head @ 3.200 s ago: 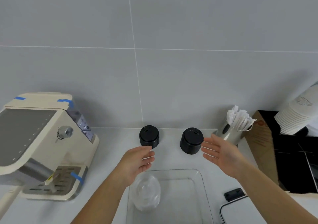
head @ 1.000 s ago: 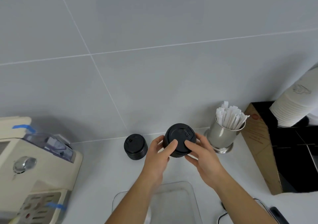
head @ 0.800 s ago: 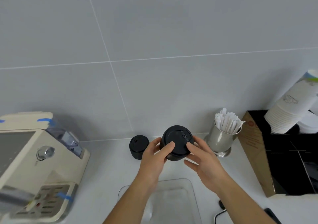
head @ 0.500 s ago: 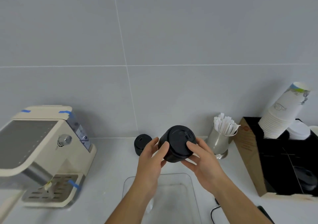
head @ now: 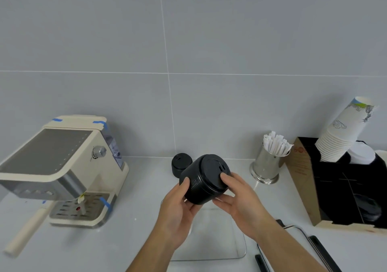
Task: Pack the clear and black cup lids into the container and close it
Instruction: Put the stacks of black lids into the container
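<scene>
I hold a stack of black cup lids (head: 204, 179) in the air, tilted towards me, above the far end of the clear container (head: 219, 238). My left hand (head: 178, 211) grips its left and lower side. My right hand (head: 238, 198) grips its right side, thumb on the top rim. A second stack of black lids (head: 180, 164) stands on the counter just behind. My arms hide the near left part of the container and the clear lids that lay there.
A cream coffee machine (head: 56, 167) stands at the left. A steel cup of paper-wrapped straws (head: 270, 161) is at the right, beside a black organiser (head: 339, 188) with stacked paper cups (head: 343, 133). The container's lid with black clasps (head: 293, 248) lies at the lower right.
Both hands took the right-hand stack of black lids off the counter, lifted it and tipped it towards me over the container. The camera view also swung about.
</scene>
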Tool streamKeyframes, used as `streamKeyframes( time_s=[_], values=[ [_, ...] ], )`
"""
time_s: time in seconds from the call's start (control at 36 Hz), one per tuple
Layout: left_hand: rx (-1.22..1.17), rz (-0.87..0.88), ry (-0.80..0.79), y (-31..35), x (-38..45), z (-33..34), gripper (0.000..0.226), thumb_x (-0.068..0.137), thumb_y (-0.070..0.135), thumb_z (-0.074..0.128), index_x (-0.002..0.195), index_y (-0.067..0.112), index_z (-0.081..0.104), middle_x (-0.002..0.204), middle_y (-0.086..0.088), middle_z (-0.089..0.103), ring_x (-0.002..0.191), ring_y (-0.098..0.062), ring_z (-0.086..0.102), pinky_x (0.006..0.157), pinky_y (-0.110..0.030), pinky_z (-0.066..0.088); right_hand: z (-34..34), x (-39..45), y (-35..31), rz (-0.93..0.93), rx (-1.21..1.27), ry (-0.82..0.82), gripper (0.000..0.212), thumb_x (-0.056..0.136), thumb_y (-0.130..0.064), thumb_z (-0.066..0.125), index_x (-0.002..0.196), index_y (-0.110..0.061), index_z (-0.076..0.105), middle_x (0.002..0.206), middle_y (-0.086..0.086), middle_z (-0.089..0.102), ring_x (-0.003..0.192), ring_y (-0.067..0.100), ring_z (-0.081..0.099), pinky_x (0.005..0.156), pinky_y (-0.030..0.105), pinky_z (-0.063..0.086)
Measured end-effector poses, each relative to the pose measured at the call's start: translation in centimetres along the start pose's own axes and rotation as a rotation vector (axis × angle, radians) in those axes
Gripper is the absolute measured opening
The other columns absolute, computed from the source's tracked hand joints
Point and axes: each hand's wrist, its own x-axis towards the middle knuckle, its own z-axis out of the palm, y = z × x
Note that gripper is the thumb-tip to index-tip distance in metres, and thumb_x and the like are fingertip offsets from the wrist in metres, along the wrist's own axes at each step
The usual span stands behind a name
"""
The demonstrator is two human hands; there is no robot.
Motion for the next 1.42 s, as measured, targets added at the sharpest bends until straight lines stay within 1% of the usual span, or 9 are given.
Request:
streamKeyframes(
  time_s=[0.11,0.25,0.47,0.64,0.78,0.92,1.03,1.19,1.42],
  values=[
    [0.012,0.016,0.048,-0.2,-0.4,-0.4,0.03,0.1,0.021,0.047,0.121,0.014,0.068,0.112,-0.007,0.076,0.105,-0.023,0.07,0.091,-0.037,0.051,0.2,-0.2,0.7,-0.22,-0.188,0.178,0.025,0.087,-0.02,0.07,0.111,-0.026,0.068,0.115,-0.004,0.071,0.109,0.013,0.067,0.095,0.035,0.052],
    [0.051,0.018,0.106,-0.8,-0.7,-0.7,0.028,0.1,0.02,0.049,0.119,0.014,0.069,0.107,-0.006,0.077,0.107,-0.025,0.069,0.095,-0.038,0.051,0.0,-1.0,1.7,-0.407,-0.484,0.237,0.026,0.088,-0.021,0.069,0.104,-0.041,0.065,0.114,-0.016,0.065,0.106,-0.004,0.06,0.073,0.007,0.05],
    [0.142,0.016,0.151,-2.0,-0.7,-0.8,0.024,0.098,0.019,0.055,0.113,0.011,0.072,0.105,-0.01,0.077,0.107,-0.027,0.069,0.095,-0.038,0.052,-1.8,-0.9,4.0,-0.594,-0.9,0.273,0.028,0.092,-0.015,0.064,0.118,-0.021,0.071,0.12,-0.018,0.055,0.107,-0.012,0.054,0.095,0.01,0.046],
    [0.193,0.016,0.203,-3.0,-0.3,-1.4,0.023,0.095,0.022,0.06,0.113,0.013,0.072,0.104,-0.008,0.077,0.105,-0.025,0.07,0.089,-0.036,0.054,-2.2,-1.8,5.1,-0.458,-0.88,0.156,0.045,0.091,-0.036,0.063,0.135,-0.026,0.059,0.139,-0.022,0.046,0.131,-0.007,0.04,0.105,0.006,0.028],
    [0.237,0.008,0.239,-4.2,-0.4,-2.0,0.021,0.094,0.023,0.062,0.109,0.013,0.073,0.096,-0.003,0.078,0.1,-0.024,0.072,0.082,-0.033,0.056,-2.6,-1.8,6.7,-0.451,-0.919,0.144,0.05,0.09,-0.034,0.066,0.138,-0.025,0.055,0.142,-0.023,0.041,0.131,-0.011,0.037,0.101,-0.003,0.022],
    [0.282,-0.024,0.264,-5.4,-0.3,-2.6,0.019,0.093,0.02,0.064,0.107,0.013,0.073,0.099,-0.008,0.078,0.1,-0.025,0.072,0.085,-0.037,0.057,-3.1,-2.0,7.8,-0.434,-0.95,0.13,0.04,0.093,-0.025,0.064,0.133,-0.022,0.061,0.13,-0.017,0.059,0.118,-0.009,0.052,0.093,-0.003,0.032],
    [0.32,-0.039,0.278,-6.2,0.3,-3.2,0.015,0.094,0.012,0.062,0.103,0.009,0.074,0.095,-0.009,0.078,0.098,-0.027,0.072,0.088,-0.04,0.057,-3.8,-1.7,8.7,-0.348,-0.947,0.103,0.034,0.094,-0.016,0.059,0.126,-0.026,0.064,0.106,-0.011,0.071,0.101,0.003,0.065,0.091,0.01,0.047],
    [0.461,-0.102,0.256,-7.7,1.4,-3.9,0.017,0.095,0.013,0.06,0.103,0.016,0.074,0.098,-0.005,0.078,0.102,-0.024,0.07,0.098,-0.046,0.053,-4.5,-1.0,9.4,-0.254,-0.9,0.114,0.042,0.091,-0.002,0.055,0.123,-0.028,0.066,0.109,-0.01,0.071,0.101,0.003,0.066,0.092,0.015,0.051],
    [0.562,-0.141,0.236,-9.0,3.2,-4.2,0.019,0.093,0.012,0.06,0.1,0.019,0.076,0.097,-0.003,0.078,0.1,-0.023,0.07,0.096,-0.048,0.054,-5.1,0.8,9.8,-0.157,-1.014,0.175,0.037,0.089,-0.005,0.056,0.116,-0.028,0.068,0.105,-0.01,0.072,0.097,0.007,0.066,0.085,0.018,0.052]
  ],
)
